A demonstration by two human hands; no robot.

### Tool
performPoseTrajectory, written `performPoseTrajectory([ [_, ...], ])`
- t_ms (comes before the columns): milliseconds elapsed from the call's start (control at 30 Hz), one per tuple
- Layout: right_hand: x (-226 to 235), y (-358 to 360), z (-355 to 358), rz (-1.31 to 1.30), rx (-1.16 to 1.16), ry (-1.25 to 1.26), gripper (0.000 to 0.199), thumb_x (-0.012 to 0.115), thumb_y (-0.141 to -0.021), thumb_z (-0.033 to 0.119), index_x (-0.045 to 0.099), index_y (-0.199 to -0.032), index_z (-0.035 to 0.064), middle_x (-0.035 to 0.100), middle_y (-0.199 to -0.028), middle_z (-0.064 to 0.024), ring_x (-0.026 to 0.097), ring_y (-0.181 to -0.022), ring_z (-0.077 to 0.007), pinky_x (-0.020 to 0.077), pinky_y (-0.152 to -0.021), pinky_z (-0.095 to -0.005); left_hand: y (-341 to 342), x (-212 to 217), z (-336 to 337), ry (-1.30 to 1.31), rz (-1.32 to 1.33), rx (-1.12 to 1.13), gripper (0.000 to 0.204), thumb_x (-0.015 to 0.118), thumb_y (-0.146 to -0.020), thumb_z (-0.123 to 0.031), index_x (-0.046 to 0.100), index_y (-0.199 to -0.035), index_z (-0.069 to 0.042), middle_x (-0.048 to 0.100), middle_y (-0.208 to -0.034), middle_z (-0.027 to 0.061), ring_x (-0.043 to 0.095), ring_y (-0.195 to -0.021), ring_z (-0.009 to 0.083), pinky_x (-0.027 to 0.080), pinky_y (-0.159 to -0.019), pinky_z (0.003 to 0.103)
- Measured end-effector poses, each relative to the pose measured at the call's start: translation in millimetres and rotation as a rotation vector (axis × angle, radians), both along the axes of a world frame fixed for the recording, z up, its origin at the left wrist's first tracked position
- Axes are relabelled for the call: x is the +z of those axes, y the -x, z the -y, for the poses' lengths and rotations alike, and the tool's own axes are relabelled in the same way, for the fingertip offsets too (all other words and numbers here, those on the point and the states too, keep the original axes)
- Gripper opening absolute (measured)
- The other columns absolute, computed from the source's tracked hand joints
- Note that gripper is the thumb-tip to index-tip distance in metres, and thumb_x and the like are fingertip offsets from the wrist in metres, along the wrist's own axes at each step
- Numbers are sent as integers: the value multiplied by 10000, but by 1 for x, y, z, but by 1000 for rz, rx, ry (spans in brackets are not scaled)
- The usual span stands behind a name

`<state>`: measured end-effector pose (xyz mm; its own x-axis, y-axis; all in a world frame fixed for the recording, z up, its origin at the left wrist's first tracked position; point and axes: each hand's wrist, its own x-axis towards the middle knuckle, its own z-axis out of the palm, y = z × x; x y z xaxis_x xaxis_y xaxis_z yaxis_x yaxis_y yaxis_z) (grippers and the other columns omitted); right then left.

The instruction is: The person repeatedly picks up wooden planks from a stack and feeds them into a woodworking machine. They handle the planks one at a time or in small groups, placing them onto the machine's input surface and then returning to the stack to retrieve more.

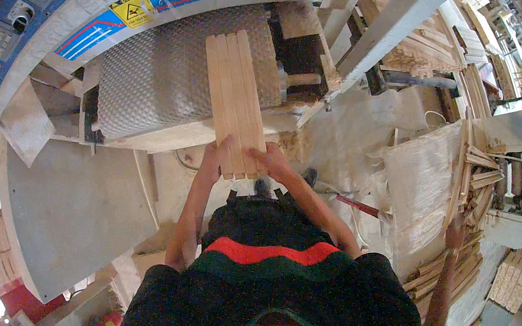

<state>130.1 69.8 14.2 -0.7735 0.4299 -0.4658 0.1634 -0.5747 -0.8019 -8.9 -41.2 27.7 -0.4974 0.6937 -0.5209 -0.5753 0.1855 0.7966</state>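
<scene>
Two hands grip one bundle of wooden slats [234,103]: left of the bundle's near end, the left hand [213,158] clasps its edge; right of it, the right hand [269,159] pinches the other side. Beyond, the bundle's far end lies on the machine's dimpled belt [154,76], likely being fed; pushing it straight forward seems next.

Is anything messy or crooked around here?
Yes. The wooden slats held by the left hand and right hand lie neat, side by side. But the stack of wood strips at the right is jumbled, ends pointing different ways.
</scene>
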Motion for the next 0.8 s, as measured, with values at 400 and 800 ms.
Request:
performPoseTrajectory([
  [400,8,6,-12,-56,46,9,478,604,-883,322,526,-1138,-75,620,-950,-81,598,-868,-161,514,-731,-323,5,-15,-7,7,75,71,406,622,-851,-212,506,-1153,33,616,-1037,114,645,-889,221,565,-750,347],
  [800,-9,39,-21,-152,44,51,448,567,-903,348,518,-1158,-17,613,-972,-60,592,-820,-142,477,-614,-294,33,-25,-13,-144,70,144,371,671,-818,-205,534,-1103,-13,618,-969,68,625,-846,169,527,-681,304],
])
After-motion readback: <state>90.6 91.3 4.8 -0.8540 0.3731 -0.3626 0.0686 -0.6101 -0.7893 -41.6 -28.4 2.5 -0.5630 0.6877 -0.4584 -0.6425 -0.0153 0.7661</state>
